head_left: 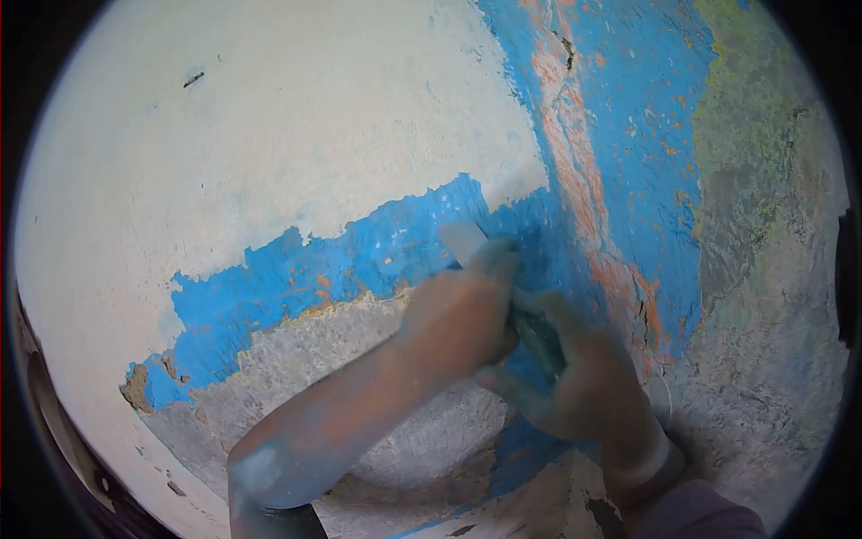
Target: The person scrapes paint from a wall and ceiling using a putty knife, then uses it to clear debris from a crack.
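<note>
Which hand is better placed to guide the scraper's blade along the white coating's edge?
Probably the left hand: it sits close behind the blade, while the right hand is farther back, at the green handle.

Left hand [462,310], right hand [597,368] gripping scraper [463,242] at wall [269,162].

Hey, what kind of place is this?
Probably an old building, perhaps under repair: ragged-edged white coating beside patchy blue paint, rough bare grey surface, and a scraper-like tool in use.
</note>
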Tool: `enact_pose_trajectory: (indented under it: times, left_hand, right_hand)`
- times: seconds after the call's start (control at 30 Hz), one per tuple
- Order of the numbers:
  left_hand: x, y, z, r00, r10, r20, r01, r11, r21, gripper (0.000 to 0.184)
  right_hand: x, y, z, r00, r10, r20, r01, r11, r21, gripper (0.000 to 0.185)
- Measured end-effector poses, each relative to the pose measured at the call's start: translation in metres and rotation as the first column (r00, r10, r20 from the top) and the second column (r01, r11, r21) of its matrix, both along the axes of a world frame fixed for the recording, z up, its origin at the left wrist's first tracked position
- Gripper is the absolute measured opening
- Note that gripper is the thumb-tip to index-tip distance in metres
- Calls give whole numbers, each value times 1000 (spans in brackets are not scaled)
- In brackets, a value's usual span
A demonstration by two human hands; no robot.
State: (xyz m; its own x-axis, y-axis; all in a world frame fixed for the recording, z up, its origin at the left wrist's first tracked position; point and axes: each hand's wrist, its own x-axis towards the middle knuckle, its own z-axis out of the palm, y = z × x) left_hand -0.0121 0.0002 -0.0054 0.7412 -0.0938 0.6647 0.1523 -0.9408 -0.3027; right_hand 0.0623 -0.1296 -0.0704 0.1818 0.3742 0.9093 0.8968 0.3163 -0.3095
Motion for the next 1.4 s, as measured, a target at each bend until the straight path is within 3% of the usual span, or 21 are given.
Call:
enact_pose_trajectory:
  times: [0.07,0.2,0.27,0.3,0.5,0.6,0.7,0.9,0.97,1.07,1.2,1.4]
  left_hand:
    - [3,1,-7,999,16,-29,-17,999,-32,46]
    - [2,6,13,999,1,50,-1,1000,3,41]
    - [-1,4,13,999,-3,51,4,1000,-14,38]
    - [-1,2,8,999,0,52,1,1000,-17,38]
    - [-2,-1,7,998,47,-48,-50,997,-67,34]
    - [0,0,1,998,-52,-36,51,998,-35,40]
    - [2,0,-5,997,4,-71,-10,996,-87,37]
    - [5,3,14,995,-74,63,78,995,-68,35]
    - [2,-2,-1,995,-87,-40,82,989,-123,32]
    - [5,8,8,997,-57,47,63,989,-137,29]
    - [1,7,9,989,-138,48,141,986,-84,29]
    - [-1,3,-1,997,-68,-19,65,987,-149,28]
  right_hand:
    - [2,6,-9,996,43,-74,-40,998,37,55]
    - [-4,12,15,999,-28,-31,30,997,66,50]
    - [-9,-1,21,991,-48,-126,31,990,-134,56]
    - [-8,-3,15,991,-45,-125,28,990,-136,56]
    - [-5,1,7,993,-1,-116,-3,999,-37,57]
    - [-2,-2,3,999,2,-33,-3,1000,-30,52]
    - [-2,3,-7,999,-34,8,34,996,88,52]
    - [-3,2,17,996,-82,-27,82,997,-6,54]
    - [2,-2,1,997,-2,76,-8,993,121,54]
    - [-2,19,7,998,-37,-52,42,995,92,55]
    - [-5,3,12,999,-33,-2,33,998,57,55]
    - [0,7,-1,999,18,-36,-17,999,30,58]
